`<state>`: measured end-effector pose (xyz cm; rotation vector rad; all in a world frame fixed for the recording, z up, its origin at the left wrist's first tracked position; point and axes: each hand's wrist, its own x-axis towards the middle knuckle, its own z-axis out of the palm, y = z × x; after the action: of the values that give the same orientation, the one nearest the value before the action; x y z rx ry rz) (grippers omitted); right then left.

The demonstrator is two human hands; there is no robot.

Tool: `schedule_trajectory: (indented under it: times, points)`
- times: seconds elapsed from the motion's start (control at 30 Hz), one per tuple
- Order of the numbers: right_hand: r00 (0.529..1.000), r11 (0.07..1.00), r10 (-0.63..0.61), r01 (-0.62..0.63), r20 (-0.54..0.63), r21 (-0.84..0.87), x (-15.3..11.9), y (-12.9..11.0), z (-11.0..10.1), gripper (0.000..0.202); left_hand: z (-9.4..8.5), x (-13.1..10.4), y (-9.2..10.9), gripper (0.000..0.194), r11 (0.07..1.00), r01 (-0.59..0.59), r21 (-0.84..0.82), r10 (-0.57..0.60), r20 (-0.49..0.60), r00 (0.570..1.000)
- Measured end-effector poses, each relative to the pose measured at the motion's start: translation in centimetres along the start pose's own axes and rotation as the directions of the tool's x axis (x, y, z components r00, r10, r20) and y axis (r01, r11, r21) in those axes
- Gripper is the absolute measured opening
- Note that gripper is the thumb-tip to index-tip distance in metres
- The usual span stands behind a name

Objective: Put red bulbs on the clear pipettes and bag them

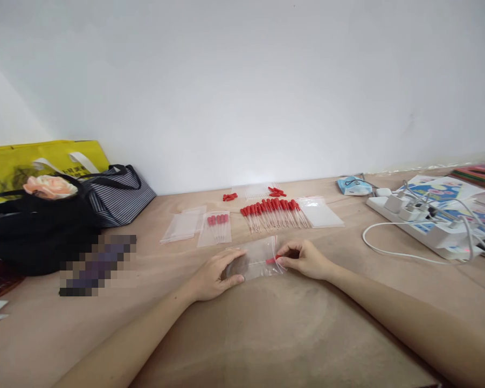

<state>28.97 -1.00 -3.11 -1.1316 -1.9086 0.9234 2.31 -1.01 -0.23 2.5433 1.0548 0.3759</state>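
A clear zip bag (255,260) lies between my hands with its opening toward the right. My left hand (219,274) rests at the bag's left end, thumb and fingers apart. At the mouth, my right hand (303,260) pinches a red-bulbed dropper (271,260), whose bulb shows at the bag's opening. Behind the hands is a row of droppers with red bulbs (271,207). To their left, a filled bag (218,229) holds several droppers, beside flat bags (185,223). More flat bags (320,211) lie right of the row.
Loose red bulbs (230,197) lie near the wall. At right are a white power strip (424,229) with looping cables, a blue packet (354,186) and papers (442,189). A striped bag (121,196), black bag (36,231) and yellow bag (8,161) stand left.
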Motion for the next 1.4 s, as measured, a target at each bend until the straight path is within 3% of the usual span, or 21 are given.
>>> schedule_trajectory:
  times: [0.13,0.27,0.33,0.43,0.53,0.6,0.67,0.83,0.93,1.07,1.2,1.33,1.4]
  points:
    - [0.981,0.957,-0.181,0.192,0.07,-0.219,0.0,-0.8,0.0,0.018,0.1,0.0,0.0,0.048,1.0,-0.02,-0.003,0.02,-0.006,1.0]
    - [0.973,0.951,-0.185,0.213,0.138,-0.225,0.3,-0.7,-1.0,0.02,0.0,0.0,0.1,0.048,1.0,-0.014,-0.001,0.014,-0.001,1.0]
    - [0.991,0.957,-0.118,0.131,0.064,-0.26,1.0,0.1,-2.0,0.02,-0.1,0.0,0.2,0.048,1.0,-0.015,0.002,0.015,-0.007,1.0]
    - [0.979,0.912,0.005,-0.088,-0.206,-0.401,2.8,1.8,-4.1,0.016,-0.2,0.0,0.3,0.04,0.998,-0.058,0.012,0.058,-0.041,0.997]
    - [0.874,0.825,0.095,-0.336,-0.476,-0.454,5.4,3.5,-5.9,0.015,-0.2,-0.1,0.3,0.033,0.995,-0.089,0.034,0.091,-0.071,0.993]
    - [0.805,0.781,0.129,-0.442,-0.579,-0.441,7.2,4.2,-6.5,0.017,-0.1,-0.3,0.3,0.032,0.996,-0.086,0.039,0.088,-0.076,0.993]
    - [0.769,0.765,0.156,-0.491,-0.62,-0.417,8.8,4.7,-6.6,0.02,-0.1,-0.5,0.1,0.031,0.996,-0.076,0.045,0.081,-0.105,0.991]
    - [0.734,0.772,0.213,-0.531,-0.645,-0.349,11.0,5.5,-6.0,0.015,-0.1,-0.7,-0.5,0.028,0.994,-0.079,0.077,0.098,-0.291,0.952]
    - [0.719,0.784,0.256,-0.545,-0.646,-0.295,11.3,5.6,-5.9,0.01,-0.1,-0.6,-0.5,0.027,0.994,-0.09,0.063,0.104,-0.28,0.954]
    - [0.691,0.808,0.288,-0.547,-0.663,-0.218,11.1,4.9,-6.5,0.018,-0.2,-0.6,-0.3,0.026,0.993,-0.112,0.039,0.118,-0.204,0.972]
    - [0.671,0.851,0.282,-0.505,-0.685,-0.144,9.6,3.6,-7.3,0.041,-0.2,-0.4,-0.4,0.019,0.988,-0.154,0.033,0.157,-0.251,0.955]
    - [0.749,0.96,0.276,-0.244,-0.602,0.137,6.0,2.6,-6.4,0.045,-0.1,-0.3,-0.6,0.019,0.985,-0.174,0.015,0.172,-0.238,0.956]
    - [0.79,0.945,0.28,-0.128,-0.545,0.299,4.0,2.4,-5.4,0.041,0.0,-0.3,-0.6,0.02,0.986,-0.166,0.004,0.163,-0.22,0.962]
